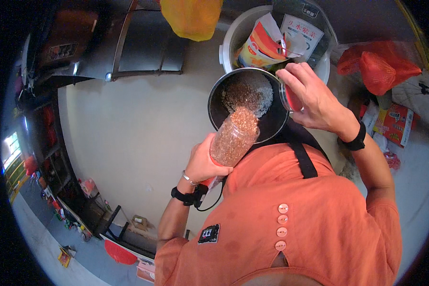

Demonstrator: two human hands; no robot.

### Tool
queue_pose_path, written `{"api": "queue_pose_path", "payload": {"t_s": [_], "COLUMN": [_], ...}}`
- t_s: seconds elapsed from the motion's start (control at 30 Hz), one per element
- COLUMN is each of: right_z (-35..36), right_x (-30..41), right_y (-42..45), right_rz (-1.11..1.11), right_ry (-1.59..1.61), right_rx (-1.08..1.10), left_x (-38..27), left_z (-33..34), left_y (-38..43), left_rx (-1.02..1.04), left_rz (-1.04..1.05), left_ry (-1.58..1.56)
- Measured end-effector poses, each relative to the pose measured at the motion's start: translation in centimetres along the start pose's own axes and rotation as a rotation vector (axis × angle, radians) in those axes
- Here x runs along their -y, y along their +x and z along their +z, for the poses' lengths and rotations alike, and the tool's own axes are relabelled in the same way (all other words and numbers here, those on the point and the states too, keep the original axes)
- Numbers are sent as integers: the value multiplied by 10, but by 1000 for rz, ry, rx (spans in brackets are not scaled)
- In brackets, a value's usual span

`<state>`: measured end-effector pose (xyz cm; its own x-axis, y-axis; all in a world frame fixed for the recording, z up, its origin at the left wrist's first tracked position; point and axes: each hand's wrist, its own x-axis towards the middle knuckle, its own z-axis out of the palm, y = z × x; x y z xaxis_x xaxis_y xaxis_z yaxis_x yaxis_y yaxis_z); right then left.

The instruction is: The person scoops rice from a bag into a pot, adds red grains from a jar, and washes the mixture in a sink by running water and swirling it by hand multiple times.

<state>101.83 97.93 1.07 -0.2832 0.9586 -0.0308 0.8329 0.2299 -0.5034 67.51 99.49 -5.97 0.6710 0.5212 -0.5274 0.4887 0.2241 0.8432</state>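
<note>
My left hand (202, 161) grips a clear jar (232, 143) tilted over a dark round pan (214, 107). Reddish-brown flakes (243, 119) fill the jar up to its mouth. Inside the pan lies a heap of white grains (266, 98) beside darker brown bits (239, 91). At the pan's right rim, my right hand (307, 96) holds a red lid (293, 98) with a pale edge. Whether the lid touches the rim I cannot tell.
Beyond the pan stands a light round bucket (228, 43) with printed packages (262, 44) in it. A yellow bag (193, 18) hangs at the top. Red plastic bags (377, 69) and a red printed carton (397, 123) are on the right; a dark metal cabinet (146, 43) is upper left.
</note>
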Motion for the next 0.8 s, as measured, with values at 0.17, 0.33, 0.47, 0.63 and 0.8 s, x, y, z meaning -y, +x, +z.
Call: {"api": "queue_pose_path", "payload": {"t_s": [0.17, 0.33, 0.47, 0.63, 0.8], "right_z": [2, 6, 16, 24, 21], "right_x": [-5, -4, -11, -2, 24], "right_y": [-1, -3, -5, -2, 7], "right_rz": [6, -6, -7, 9, -161], "right_ry": [33, 114, 290, 665, 804], "right_rx": [12, 50, 171, 301, 236], "left_x": [4, -13, -9, -6, -11], "left_z": [3, -6, -5, 3, 4], "left_y": [0, 3, 1, 0, 1], "left_rx": [-47, -16, 6, -20, -49], "left_rz": [24, -11, 22, 108, 183], "left_ry": [-25, 32, -22, 0, -20]}}
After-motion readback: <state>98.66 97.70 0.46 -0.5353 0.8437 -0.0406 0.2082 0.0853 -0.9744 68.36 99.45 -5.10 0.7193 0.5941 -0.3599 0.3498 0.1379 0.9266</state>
